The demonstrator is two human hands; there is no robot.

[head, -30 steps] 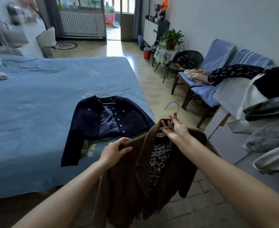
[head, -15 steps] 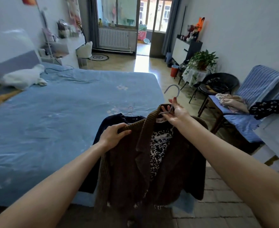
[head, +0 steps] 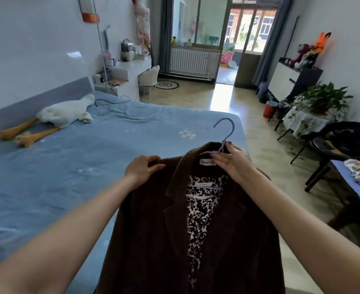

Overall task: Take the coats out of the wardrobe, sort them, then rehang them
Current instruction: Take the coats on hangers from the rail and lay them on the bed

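A dark brown corduroy coat [head: 153, 240] with a black-and-white spotted lining hangs in front of me on a pale blue hanger [head: 225, 132], held up over the blue bed [head: 69, 177]. My left hand [head: 142, 169] grips the coat's left shoulder. At the collar, my right hand [head: 231, 162] holds the hanger's neck, its hook sticking up above my fingers. The coat hides whatever lies on the bed behind it.
A white goose plush [head: 62, 113] lies by the headboard. To the right stand a dark chair [head: 344, 141], blue-cushioned chairs [head: 357, 187] with clothes, a small table with a plant [head: 321, 100] and a red bin [head: 270, 109]. Bare floor runs to the balcony door.
I have raised the brown coat higher and my view has turned left and up. The navy jacket on the bed has dropped out of sight behind the coat.
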